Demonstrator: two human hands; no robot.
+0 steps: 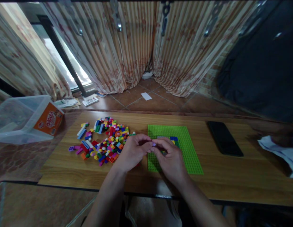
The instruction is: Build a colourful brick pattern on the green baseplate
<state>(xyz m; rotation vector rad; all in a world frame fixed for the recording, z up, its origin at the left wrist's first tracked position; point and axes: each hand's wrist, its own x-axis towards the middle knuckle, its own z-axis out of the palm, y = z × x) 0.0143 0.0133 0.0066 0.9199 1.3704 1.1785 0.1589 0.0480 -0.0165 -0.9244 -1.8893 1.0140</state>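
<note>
Over the left part of a green baseplate (191, 157), the fingertips of both hands come together. A small purple toy brick (153, 144) shows between them. My left hand (133, 153) is closed in a pinch at its left side, and my right hand (171, 159) pinches it from the right. Behind my right hand, a few bricks sit on the baseplate, among them a blue brick (174, 138); my fingers partly hide them. To the left of my left hand spreads a pile of loose coloured toy bricks (105, 142).
A black phone (224, 138) lies on the wooden table (73, 176), right of the baseplate. Crumpled white paper (280, 151) is at the far right. Beyond the table's left end stands a clear plastic bin (20, 110) with an orange label. Curtains (134, 47) hang behind.
</note>
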